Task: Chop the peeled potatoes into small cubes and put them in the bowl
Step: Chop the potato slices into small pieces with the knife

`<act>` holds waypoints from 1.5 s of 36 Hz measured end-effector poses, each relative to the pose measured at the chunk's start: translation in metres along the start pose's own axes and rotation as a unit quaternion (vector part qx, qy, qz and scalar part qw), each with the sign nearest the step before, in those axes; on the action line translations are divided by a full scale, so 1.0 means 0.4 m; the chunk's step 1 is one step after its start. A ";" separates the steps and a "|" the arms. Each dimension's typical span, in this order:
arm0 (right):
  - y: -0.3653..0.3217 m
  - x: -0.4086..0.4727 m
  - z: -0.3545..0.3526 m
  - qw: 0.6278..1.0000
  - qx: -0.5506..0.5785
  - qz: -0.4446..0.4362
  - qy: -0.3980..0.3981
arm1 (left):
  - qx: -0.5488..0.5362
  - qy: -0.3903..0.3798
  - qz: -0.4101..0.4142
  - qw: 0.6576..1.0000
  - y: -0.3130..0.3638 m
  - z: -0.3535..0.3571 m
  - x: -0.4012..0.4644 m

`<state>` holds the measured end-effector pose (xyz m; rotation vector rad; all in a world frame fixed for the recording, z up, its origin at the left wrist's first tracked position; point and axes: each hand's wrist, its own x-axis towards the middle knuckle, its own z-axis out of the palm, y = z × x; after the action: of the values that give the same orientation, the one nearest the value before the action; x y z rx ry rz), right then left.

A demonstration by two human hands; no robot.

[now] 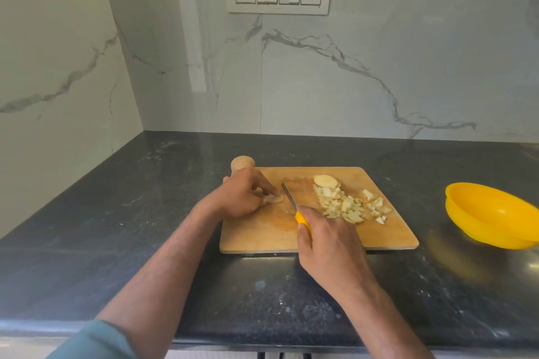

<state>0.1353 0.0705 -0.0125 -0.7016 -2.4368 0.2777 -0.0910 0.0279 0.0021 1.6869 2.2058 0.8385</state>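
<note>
The right hand (326,245) grips the yellow-handled knife (293,205), blade at 12 o'clock beside the potato slice (273,198) pinched by the left hand (242,195); keep fingertips tucked, cutting even strips before dicing

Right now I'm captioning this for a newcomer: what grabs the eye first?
The bright yellow bowl at the counter's right, apart from the wooden cutting board. On the board, a pile of potato cubes; the right hand grips a yellow-handled knife beside the left hand pinning a potato slice.
</note>
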 end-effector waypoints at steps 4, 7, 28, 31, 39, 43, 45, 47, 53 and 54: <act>-0.014 0.007 0.002 1.000 0.014 -0.010 -0.014 | -0.007 0.037 -0.006 0.999 0.003 0.000 0.005; -0.028 0.016 0.005 0.999 0.007 -0.027 -0.020 | -0.013 0.052 -0.015 0.998 0.003 0.003 0.007; -0.040 0.008 -0.010 0.998 -0.005 -0.031 -0.061 | 0.041 0.027 0.012 0.999 0.018 0.016 0.005; -0.038 -0.008 -0.018 0.997 0.005 -0.030 -0.072 | 0.043 0.022 0.012 0.999 0.027 0.018 0.004; -0.006 -0.042 -0.035 0.998 0.023 -0.033 -0.048 | 0.021 0.030 0.018 0.999 0.027 0.021 -0.001; -0.008 -0.042 -0.054 0.998 0.056 -0.015 -0.010 | -0.027 0.047 0.019 0.998 0.013 0.013 -0.001; -0.017 -0.031 -0.055 0.998 0.061 -0.008 -0.003 | -0.036 0.052 0.018 0.998 0.009 0.006 -0.002; -0.028 -0.013 -0.048 0.999 0.048 -0.011 -0.013 | -0.033 0.062 0.012 0.997 0.006 0.000 -0.004; -0.053 0.021 -0.014 0.999 0.015 -0.013 -0.047 | -0.035 0.087 0.004 0.996 0.004 -0.005 -0.011; -0.054 0.019 -0.011 0.999 0.011 -0.011 -0.043 | -0.040 0.092 -0.003 0.995 0.004 -0.006 -0.011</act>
<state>0.1235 0.0566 0.0022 -0.6669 -2.5173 0.3316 -0.0895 0.0235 0.0042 1.6249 2.2580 1.1050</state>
